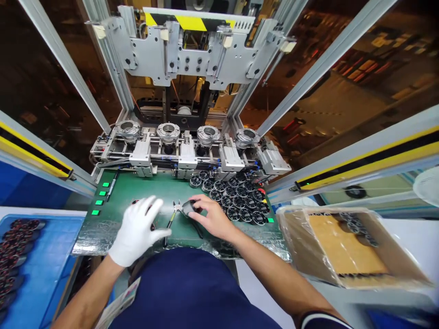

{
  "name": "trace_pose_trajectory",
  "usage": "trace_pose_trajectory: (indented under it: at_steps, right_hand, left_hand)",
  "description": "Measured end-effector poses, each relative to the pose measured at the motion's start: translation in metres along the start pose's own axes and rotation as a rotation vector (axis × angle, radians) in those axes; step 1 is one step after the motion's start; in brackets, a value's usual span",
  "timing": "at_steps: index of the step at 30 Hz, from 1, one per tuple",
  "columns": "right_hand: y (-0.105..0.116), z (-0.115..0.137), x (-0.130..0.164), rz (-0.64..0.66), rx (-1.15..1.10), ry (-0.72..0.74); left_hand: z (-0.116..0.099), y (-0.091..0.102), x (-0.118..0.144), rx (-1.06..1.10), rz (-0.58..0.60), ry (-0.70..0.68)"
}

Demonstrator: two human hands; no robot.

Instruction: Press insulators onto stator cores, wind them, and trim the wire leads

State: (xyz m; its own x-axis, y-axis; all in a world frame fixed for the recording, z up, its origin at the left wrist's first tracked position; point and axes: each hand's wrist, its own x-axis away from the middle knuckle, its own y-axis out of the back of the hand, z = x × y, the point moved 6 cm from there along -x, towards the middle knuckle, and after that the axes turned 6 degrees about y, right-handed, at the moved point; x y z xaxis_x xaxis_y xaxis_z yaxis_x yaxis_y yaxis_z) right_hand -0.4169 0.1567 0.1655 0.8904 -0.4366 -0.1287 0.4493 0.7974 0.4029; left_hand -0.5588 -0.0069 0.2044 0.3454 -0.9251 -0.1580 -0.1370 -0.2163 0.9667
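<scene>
Centrally on the green surface [137, 192], a small dark ring part [189, 207] is pinched by the fingertips of the bare right hand [211, 218], while the gloved left hand [137, 230], spread open, is laid just left of it over pliers [173, 214].

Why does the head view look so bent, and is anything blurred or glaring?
Head view: wide-angle lens bows the frame rails outward; left hand in its white glove is motion-blurred and bright; right hand on a dark part is sharper; foil edge glints.
</scene>
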Motion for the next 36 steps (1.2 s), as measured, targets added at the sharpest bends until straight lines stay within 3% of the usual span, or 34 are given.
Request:
trace_pose_trajectory:
  at_steps: [4,6,8,11,14,16,18,22,26,29,36]
  right_hand:
    - [-0.031,0.037,-0.018,0.139,-0.350,-0.090]
    - [-0.040,0.049,-0.025,0.199,-0.470,-0.130]
    - [-0.049,0.057,-0.027,0.279,-0.600,-0.172]
    - [-0.060,0.064,-0.026,0.390,-0.675,-0.201]
    - [-0.066,0.072,-0.038,0.434,-0.594,-0.137]
    - [-0.065,0.083,-0.063,0.444,-0.520,-0.037]
    - [-0.057,0.099,-0.108,0.409,-0.381,0.119]
    - [-0.034,0.126,-0.227,0.176,-0.047,0.366]
    - [-0.039,0.127,-0.317,0.106,0.225,0.449]
    - [-0.053,0.115,-0.344,0.146,0.374,0.484]
    - [-0.062,0.092,-0.350,0.183,0.589,0.506]
  left_hand:
    - [-0.031,0.020,0.001,0.116,-0.209,-0.024]
    - [-0.028,0.024,0.006,0.157,-0.295,0.063]
    - [-0.020,0.025,0.013,0.195,-0.315,0.156]
    - [-0.009,0.025,0.021,0.214,-0.327,0.188]
    - [0.006,0.023,0.032,0.226,-0.359,0.213]
    - [0.024,0.017,0.046,0.229,-0.389,0.300]
    - [0.047,0.007,0.067,0.234,-0.442,0.446]
    - [0.086,-0.029,0.109,0.303,-0.502,0.703]
    - [0.093,-0.060,0.125,0.295,-0.479,0.721]
    - [0.090,-0.067,0.124,0.234,-0.479,0.684]
    - [0.090,-0.067,0.119,0.196,-0.426,0.659]
